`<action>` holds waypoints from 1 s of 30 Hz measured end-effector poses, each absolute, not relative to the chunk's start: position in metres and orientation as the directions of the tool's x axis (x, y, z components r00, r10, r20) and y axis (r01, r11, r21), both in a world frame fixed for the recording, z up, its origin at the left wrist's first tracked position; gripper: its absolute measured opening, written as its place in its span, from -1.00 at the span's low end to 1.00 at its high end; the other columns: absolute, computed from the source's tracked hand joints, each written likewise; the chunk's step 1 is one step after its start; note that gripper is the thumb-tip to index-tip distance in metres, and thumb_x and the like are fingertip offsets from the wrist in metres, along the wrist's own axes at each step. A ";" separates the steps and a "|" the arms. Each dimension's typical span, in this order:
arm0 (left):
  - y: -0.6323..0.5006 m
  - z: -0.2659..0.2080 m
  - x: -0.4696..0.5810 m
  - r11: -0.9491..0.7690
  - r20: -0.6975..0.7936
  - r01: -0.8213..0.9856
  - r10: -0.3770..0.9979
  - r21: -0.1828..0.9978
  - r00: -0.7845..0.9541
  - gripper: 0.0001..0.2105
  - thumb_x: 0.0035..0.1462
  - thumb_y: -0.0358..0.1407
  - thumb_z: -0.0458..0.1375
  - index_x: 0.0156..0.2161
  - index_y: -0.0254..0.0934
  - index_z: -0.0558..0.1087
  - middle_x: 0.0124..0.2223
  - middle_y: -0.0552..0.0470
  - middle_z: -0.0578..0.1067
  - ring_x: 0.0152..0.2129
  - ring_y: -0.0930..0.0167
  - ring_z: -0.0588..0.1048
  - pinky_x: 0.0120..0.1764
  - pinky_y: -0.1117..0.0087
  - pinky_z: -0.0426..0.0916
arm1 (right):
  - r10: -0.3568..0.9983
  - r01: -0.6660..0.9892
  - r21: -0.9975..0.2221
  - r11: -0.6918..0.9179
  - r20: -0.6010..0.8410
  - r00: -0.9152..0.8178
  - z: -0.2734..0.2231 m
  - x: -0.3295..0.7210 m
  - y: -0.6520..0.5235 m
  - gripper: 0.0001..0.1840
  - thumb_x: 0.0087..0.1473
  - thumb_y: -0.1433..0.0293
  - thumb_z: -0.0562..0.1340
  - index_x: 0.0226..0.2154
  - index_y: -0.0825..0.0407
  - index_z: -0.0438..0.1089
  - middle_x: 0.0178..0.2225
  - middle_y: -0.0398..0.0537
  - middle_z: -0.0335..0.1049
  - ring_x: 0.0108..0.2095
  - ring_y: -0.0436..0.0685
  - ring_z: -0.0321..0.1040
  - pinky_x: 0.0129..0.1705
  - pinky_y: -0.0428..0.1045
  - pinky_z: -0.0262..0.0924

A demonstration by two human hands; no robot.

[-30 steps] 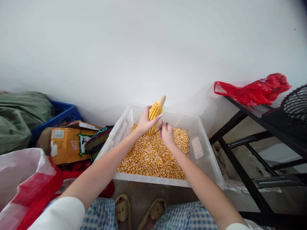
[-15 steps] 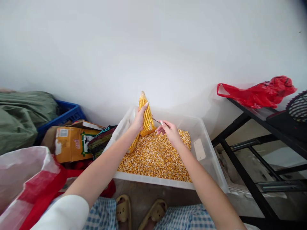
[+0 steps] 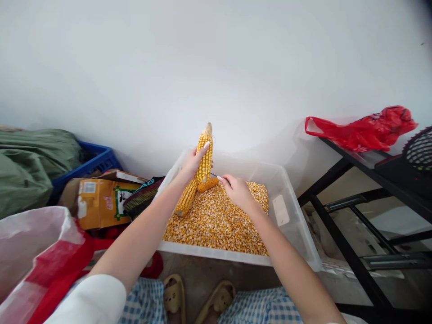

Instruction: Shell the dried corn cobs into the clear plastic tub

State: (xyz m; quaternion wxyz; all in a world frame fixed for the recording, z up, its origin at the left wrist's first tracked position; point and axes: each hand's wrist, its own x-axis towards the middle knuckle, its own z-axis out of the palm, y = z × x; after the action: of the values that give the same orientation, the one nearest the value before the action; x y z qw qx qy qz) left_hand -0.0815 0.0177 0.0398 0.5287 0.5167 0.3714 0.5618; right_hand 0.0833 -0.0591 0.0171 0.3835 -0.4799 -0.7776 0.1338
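Observation:
My left hand (image 3: 194, 162) grips a yellow ear of corn (image 3: 204, 155), pale tip up and leaning slightly right, with the thumb along its front. In my right hand (image 3: 234, 189), closed fingers hold a thin, dark-shafted tool like a screwdriver (image 3: 213, 174); its handle is mostly hidden in the palm. The shaft points left at the lower part of the ear; I cannot tell if it touches. Below, a second corn ear (image 3: 186, 198) and a more orange cob (image 3: 207, 185) lie on loose kernels (image 3: 216, 225) in a clear plastic bin (image 3: 297, 225).
A white wall rises behind the bin. To the left are an orange carton (image 3: 97, 211), a blue crate (image 3: 96, 157), green cloth (image 3: 30, 166) and a red-and-white bag (image 3: 43, 261). A black metal frame (image 3: 344, 234) with a red plastic bag (image 3: 367, 130) stands at right.
The held ear has risen a little and turned from leaning left to leaning right. My right hand's fingers have closed around the tool. More of the lower ear shows.

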 end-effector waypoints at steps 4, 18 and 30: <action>0.015 0.041 -0.079 -0.182 0.205 -0.181 0.971 0.967 0.120 -0.55 -0.05 0.07 0.07 -0.21 -0.27 0.28 -0.56 0.04 0.43 -0.69 0.44 0.42 -0.60 0.47 0.29 | 0.839 0.743 -0.445 0.500 0.463 -0.286 0.016 0.082 -0.059 -0.72 0.17 0.28 -0.01 -0.33 0.00 0.37 -0.48 -0.06 0.39 -0.49 0.06 0.27 -0.45 -0.10 -0.03; 0.015 0.037 -0.080 -0.190 0.200 -0.085 0.971 0.978 0.130 -0.55 -0.03 0.07 0.06 -0.20 -0.28 0.25 -0.53 0.05 0.44 -0.66 0.47 0.44 -0.59 0.52 0.28 | 0.857 0.767 -0.421 0.484 0.405 -0.319 0.017 0.080 -0.062 -0.72 0.18 0.31 -0.02 -0.28 0.04 0.35 -0.40 -0.05 0.42 -0.41 0.04 0.32 -0.37 -0.11 0.03; 0.013 0.038 -0.078 -0.188 0.196 -0.065 0.968 0.980 0.155 -0.53 -0.02 0.09 0.03 -0.18 -0.29 0.25 -0.53 0.04 0.43 -0.66 0.45 0.43 -0.59 0.49 0.29 | 0.857 0.748 -0.463 0.476 0.436 -0.276 0.018 0.079 -0.063 -0.66 0.18 0.26 -0.03 -0.25 0.03 0.40 -0.40 -0.04 0.45 -0.44 0.04 0.33 -0.38 -0.11 0.06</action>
State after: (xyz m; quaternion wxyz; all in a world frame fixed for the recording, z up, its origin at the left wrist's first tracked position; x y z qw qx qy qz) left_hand -0.0780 0.0135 0.0376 0.5002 0.5722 0.3947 0.5163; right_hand 0.0790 -0.0630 0.0182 0.3272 -0.5049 -0.7944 0.0833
